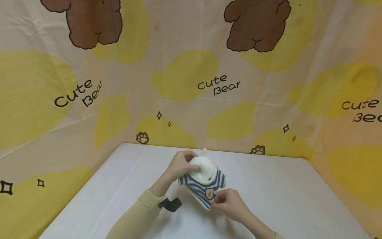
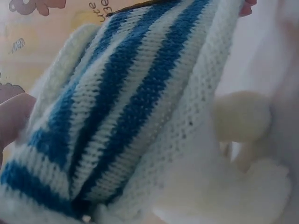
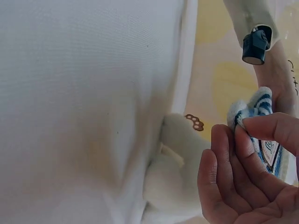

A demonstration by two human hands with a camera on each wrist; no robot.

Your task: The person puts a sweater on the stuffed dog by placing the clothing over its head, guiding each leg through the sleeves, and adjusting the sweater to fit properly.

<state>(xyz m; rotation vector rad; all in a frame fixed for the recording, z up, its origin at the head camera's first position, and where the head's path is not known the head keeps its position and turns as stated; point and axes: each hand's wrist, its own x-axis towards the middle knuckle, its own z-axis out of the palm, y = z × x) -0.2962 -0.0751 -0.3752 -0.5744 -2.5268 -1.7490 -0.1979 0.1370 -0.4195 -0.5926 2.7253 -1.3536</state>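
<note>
A white plush toy [image 1: 202, 166] wears a blue-and-white striped knit sweater [image 1: 195, 182] with a shield-shaped badge [image 1: 210, 193]. It is held up over the table, tilted. My left hand [image 1: 180, 165] grips the toy's rounded white end, thumb across the front. At the sweater's lower hem, my right hand [image 1: 231, 203] pinches the knit edge between thumb and forefinger. Close up in the left wrist view, the stripes [image 2: 135, 88] run to a white ribbed border, with plush limbs [image 2: 245, 116] beyond it. The right wrist view shows white plush [image 3: 175, 172] behind my right hand [image 3: 247, 172].
Below the toy spreads a white-covered table [image 1: 268, 196]. A printed cloth [image 1: 179, 79] with bears and lettering hangs behind and at both sides. A black camera mount [image 1: 172, 204] sticks out from my left cuff.
</note>
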